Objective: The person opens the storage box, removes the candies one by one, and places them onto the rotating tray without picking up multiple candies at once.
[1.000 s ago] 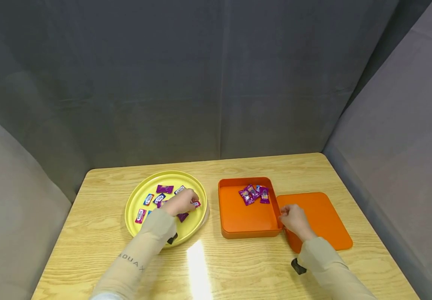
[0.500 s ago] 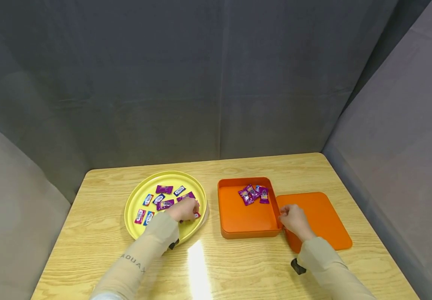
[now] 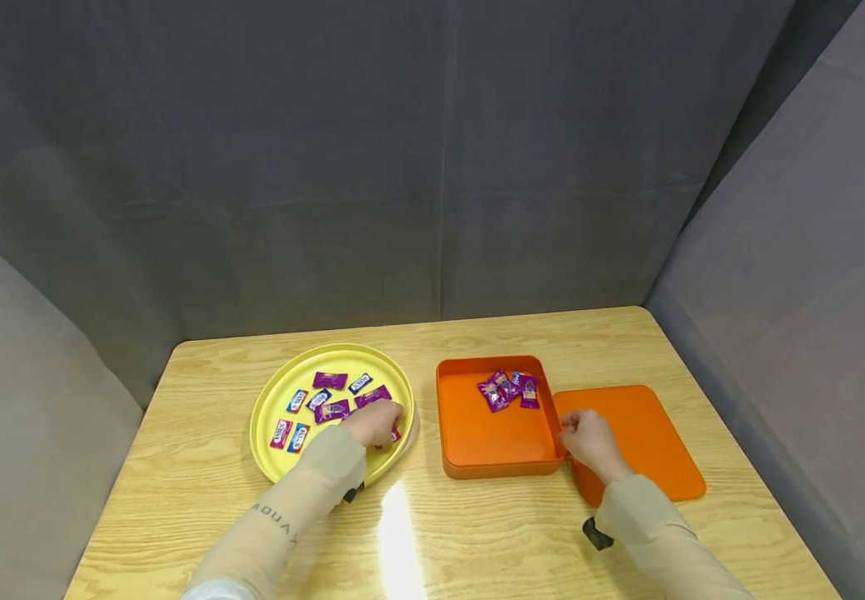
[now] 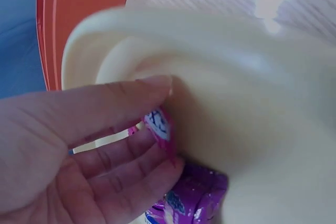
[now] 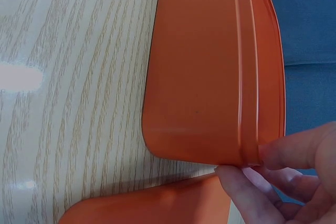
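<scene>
**Candy pinch right at the plate's edge — could slip**

Nearest to the camera, the sleeve [image 3: 277, 521] is showing upside-down print, roughly "XAUDA", hard to be sure. The left hand [image 3: 375, 422] is pinching a purple wrapped candy [image 4: 160, 125] against the inside wall of the yellow plate [image 3: 271, 402], fingers curled round it. Being pressed at the rim like that, the slick wrapper could be squirting out or dragging the neighbouring candy along. The right hand [image 3: 588, 442] is gripping the orange box [image 3: 477, 429] by its near corner, next to the lid [image 3: 642, 433]; tugging could be sliding it. Further back, candies in the box [image 3: 509, 389] are carrying print too small to read.
</scene>
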The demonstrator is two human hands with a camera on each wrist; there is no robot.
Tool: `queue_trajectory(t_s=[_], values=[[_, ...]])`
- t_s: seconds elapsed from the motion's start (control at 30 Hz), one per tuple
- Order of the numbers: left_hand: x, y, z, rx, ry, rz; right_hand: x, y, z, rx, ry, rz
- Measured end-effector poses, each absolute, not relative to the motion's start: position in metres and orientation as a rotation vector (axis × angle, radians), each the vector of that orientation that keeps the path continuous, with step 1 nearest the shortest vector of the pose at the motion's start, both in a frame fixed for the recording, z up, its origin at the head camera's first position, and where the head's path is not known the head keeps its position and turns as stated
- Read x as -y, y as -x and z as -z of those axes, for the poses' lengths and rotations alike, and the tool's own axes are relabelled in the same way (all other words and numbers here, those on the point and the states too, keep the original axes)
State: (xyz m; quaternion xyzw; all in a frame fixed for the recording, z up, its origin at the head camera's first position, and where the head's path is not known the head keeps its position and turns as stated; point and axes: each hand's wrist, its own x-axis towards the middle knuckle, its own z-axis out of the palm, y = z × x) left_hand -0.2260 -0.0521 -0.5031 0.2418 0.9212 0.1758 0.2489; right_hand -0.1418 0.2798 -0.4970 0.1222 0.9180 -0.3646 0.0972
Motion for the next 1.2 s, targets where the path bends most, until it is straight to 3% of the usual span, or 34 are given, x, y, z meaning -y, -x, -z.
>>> queue_trajectory(t_s=[0.93, 1.2], values=[[0.048, 0.229, 0.5, -2.533, -0.626, -0.417, -0.28, 0.143, 0.5, -2.717, -0.364, 1.088], [0.048, 0.241, 0.478, -2.567, -0.604, -0.452, -0.28, 0.143, 0.499, -2.717, -0.361, 1.085]])
